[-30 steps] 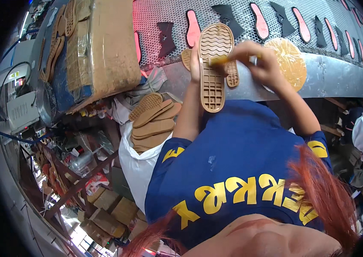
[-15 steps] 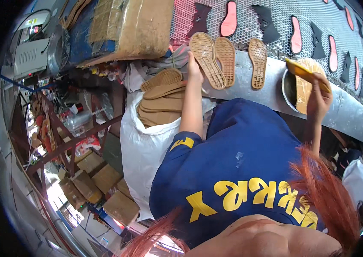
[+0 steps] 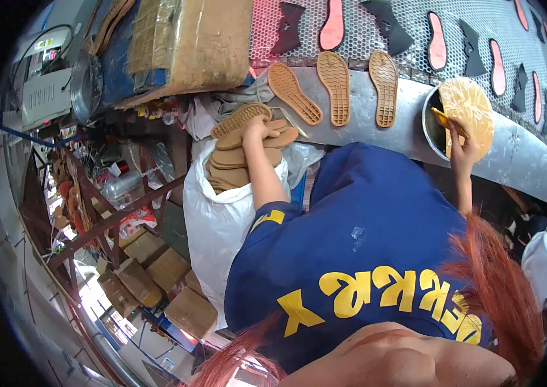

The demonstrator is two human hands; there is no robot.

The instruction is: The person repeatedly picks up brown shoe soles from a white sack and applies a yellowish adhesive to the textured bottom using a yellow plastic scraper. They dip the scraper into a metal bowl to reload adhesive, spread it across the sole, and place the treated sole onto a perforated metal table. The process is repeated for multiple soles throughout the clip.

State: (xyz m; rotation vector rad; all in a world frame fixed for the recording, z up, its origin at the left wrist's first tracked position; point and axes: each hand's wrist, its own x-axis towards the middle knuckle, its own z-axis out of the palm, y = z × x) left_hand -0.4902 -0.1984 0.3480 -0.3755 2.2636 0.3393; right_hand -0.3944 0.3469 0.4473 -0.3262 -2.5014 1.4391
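My left hand (image 3: 259, 131) is closed on a tan shoe sole (image 3: 282, 138) at the top of a pile. The pile fills the mouth of a white sack (image 3: 203, 222); one sole (image 3: 240, 120) there shows its treaded face. In my right hand (image 3: 465, 143) is a flat yellow tool (image 3: 441, 119), its far end at the opening of a round metal pot (image 3: 429, 132). A tan, film-wrapped board (image 3: 476, 109) partly covers the pot. Along the metal ledge (image 3: 409, 122) lie three tan soles: a tilted left one (image 3: 294, 92), a middle one (image 3: 333, 87) and a right one (image 3: 384, 87).
Beyond the ledge, a mesh conveyor (image 3: 376, 61) carries pink insoles (image 3: 436, 42) and black cut pieces (image 3: 471, 48). A large cardboard box (image 3: 205, 45) stands at the far left. Lower left are stacked cartons (image 3: 169, 267) behind a metal frame. Another person (image 3: 544, 264) is at the right.
My left hand has let go of a treaded sole, now on the ledge, and moved left to the sack's pile. My right hand has lowered the yellow tool to the pot.
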